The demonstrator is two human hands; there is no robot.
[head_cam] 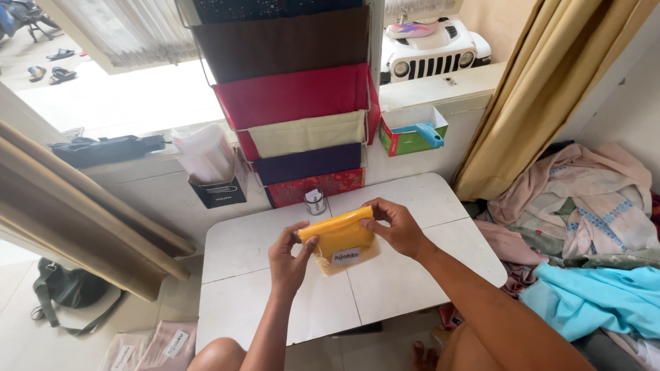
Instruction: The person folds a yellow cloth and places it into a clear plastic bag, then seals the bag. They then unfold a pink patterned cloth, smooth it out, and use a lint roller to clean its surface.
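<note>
I hold a flat clear packet of folded yellow cloth [339,237] over the middle of the white folding table [240,247], near the centre of the frame. My left hand [290,257] pinches its lower left corner, thumb on top and the other fingers curled beneath. My right hand [397,225] grips the upper right edge, fingers bent over the top and thumb pressed on the face. Just beyond the packet, a small jar [315,201] stands on the table's far edge. Behind it hangs a rack of folded cloths [295,96] in brown, red, cream and purple. Left of the rack sits a black box of clear bags [213,172]; right of it, a green box [411,132]. At the right edge, a heap of clothes [584,233] crowds the table's side.
</note>
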